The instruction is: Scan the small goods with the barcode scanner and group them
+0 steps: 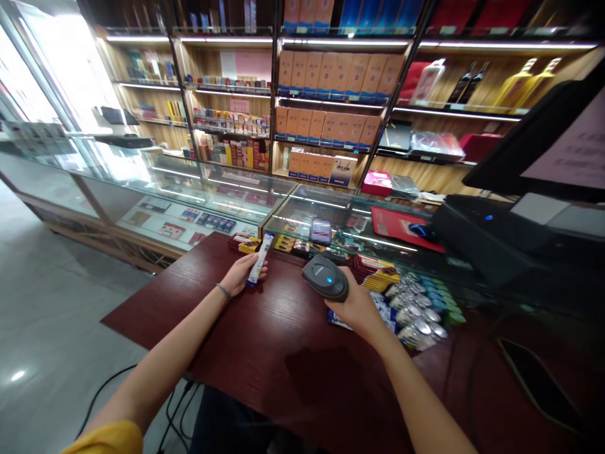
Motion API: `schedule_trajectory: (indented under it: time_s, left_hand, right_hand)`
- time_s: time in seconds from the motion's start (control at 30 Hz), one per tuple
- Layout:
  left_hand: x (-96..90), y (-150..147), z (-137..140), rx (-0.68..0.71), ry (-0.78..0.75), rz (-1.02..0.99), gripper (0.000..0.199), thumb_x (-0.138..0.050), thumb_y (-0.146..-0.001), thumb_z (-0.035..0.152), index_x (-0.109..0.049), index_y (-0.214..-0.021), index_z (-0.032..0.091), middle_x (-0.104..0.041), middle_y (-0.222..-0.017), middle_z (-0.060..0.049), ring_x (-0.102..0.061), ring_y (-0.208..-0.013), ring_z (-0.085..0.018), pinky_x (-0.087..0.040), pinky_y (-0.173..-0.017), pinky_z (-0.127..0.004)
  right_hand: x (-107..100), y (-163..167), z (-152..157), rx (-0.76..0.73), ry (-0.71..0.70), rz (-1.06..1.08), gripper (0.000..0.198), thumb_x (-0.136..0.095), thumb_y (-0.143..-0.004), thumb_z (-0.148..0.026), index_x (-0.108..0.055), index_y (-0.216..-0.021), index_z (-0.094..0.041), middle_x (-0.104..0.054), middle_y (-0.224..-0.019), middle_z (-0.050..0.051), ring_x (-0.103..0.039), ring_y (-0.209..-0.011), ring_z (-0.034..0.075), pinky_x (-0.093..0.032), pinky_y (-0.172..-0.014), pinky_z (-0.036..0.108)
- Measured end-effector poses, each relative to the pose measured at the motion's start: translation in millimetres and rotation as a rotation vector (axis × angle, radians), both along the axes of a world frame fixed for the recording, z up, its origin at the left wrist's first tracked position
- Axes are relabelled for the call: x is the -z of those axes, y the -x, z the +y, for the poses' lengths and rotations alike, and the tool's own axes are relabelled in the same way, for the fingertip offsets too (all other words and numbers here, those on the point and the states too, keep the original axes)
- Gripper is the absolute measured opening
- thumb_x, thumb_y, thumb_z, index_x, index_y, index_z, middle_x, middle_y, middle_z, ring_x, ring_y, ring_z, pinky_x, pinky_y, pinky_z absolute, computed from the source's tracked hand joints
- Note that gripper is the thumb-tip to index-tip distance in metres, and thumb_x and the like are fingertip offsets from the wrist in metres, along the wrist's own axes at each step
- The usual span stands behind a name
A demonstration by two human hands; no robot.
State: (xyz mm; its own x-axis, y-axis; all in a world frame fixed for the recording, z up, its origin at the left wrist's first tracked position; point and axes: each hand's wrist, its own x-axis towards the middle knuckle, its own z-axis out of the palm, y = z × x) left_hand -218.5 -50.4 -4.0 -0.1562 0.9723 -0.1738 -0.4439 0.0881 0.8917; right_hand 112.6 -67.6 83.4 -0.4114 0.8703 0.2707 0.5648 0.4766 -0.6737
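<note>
My left hand (242, 275) grips a slim white and blue packet (259, 260), held upright above the dark red wooden table (278, 334). In my right hand (357, 302) is a black barcode scanner (326, 279) with a small blue light, its head pointing left toward the packet but well apart from it. Behind the left hand lies a small stack of yellow and red packs (246, 243). Beside the right hand are more yellow and red packs (373, 272). Blue and white packets (385, 310) lie partly hidden under that wrist.
Several silver-topped items (418, 312) and green-blue packs (444, 299) sit to the right. A phone (539, 381) lies at the right edge, below a black monitor (534, 132). A glass display counter (227, 195) borders the table's far side. Cables (177, 410) hang at the lower left.
</note>
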Motion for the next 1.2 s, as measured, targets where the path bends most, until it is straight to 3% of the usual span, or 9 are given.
schedule_trajectory:
  time_s: [0.33,0.5,0.6,0.7,0.8,1.0,1.2]
  left_hand:
    - [6.4,-2.6,1.1,-0.001,0.027,0.015,0.028,-0.066,-0.092,0.033,-0.065,-0.111,0.012,-0.073,-0.103,-0.015,-0.073,-0.077,-0.017,-0.064,-0.072,-0.033]
    - [-3.6,-8.8,1.6,0.05,-0.025,0.018,0.035,-0.069,-0.089,0.029,-0.066,-0.12,0.013,-0.074,-0.104,-0.013,-0.073,-0.083,-0.018,-0.062,-0.077,-0.032]
    - [-13.0,-19.6,10.4,0.074,-0.104,0.178,0.049,-0.075,-0.084,0.037,-0.066,-0.126,0.014,-0.074,-0.109,-0.012,-0.073,-0.089,-0.02,-0.06,-0.086,-0.035]
    - [-23.2,-41.8,21.8,0.077,-0.232,0.488,0.055,-0.075,-0.08,0.05,-0.07,-0.123,0.017,-0.074,-0.115,-0.01,-0.07,-0.104,-0.025,-0.053,-0.1,-0.041]
    - [-30.9,-74.6,30.5,0.068,-0.371,0.767,0.049,-0.07,-0.083,0.054,-0.074,-0.118,0.02,-0.073,-0.121,-0.008,-0.064,-0.118,-0.028,-0.044,-0.11,-0.042]
    - [-30.1,-146.3,44.2,0.23,-0.561,1.083,0.038,-0.058,-0.091,0.045,-0.073,-0.12,0.025,-0.074,-0.118,-0.006,-0.066,-0.111,-0.026,-0.049,-0.102,-0.038]
    - [-16.0,-203.6,54.9,0.388,-0.688,1.248,0.032,-0.057,-0.092,0.029,-0.074,-0.118,0.024,-0.073,-0.114,-0.008,-0.067,-0.107,-0.026,-0.05,-0.099,-0.038]
  right_hand:
    - [-2.9,5.7,-2.1,-0.058,0.034,-0.156,0.035,-0.067,-0.073,-0.028,-0.056,-0.106,-0.028,-0.074,-0.087,0.002,-0.072,-0.085,0.029,-0.046,-0.068,0.03]
    - [-7.8,-6.7,5.2,-0.016,0.035,-0.043,0.042,-0.069,-0.073,-0.027,-0.055,-0.113,-0.028,-0.073,-0.088,0.001,-0.072,-0.087,0.026,-0.049,-0.072,0.03]
    - [-17.0,-23.6,12.3,0.026,-0.009,0.068,0.05,-0.071,-0.073,-0.028,-0.055,-0.12,-0.027,-0.074,-0.094,0.002,-0.071,-0.097,0.028,-0.052,-0.079,0.033]
    - [-31.7,-43.2,15.1,0.104,-0.072,0.175,0.046,-0.07,-0.075,-0.029,-0.057,-0.118,-0.025,-0.074,-0.099,0.004,-0.07,-0.101,0.026,-0.053,-0.083,0.035]
    - [-45.2,-61.6,14.1,0.183,-0.091,0.235,0.043,-0.069,-0.077,-0.031,-0.057,-0.119,-0.025,-0.073,-0.098,0.004,-0.07,-0.097,0.025,-0.055,-0.078,0.034]
    - [-57.6,-94.1,14.1,0.279,-0.103,0.275,0.045,-0.069,-0.079,-0.036,-0.058,-0.122,-0.025,-0.072,-0.087,0.003,-0.071,-0.084,0.024,-0.056,-0.063,0.031]
    - [-66.4,-125.2,12.1,0.317,-0.054,0.335,0.046,-0.069,-0.079,-0.039,-0.058,-0.122,-0.025,-0.068,-0.077,0.0,-0.064,-0.064,0.019,-0.051,-0.054,0.028]
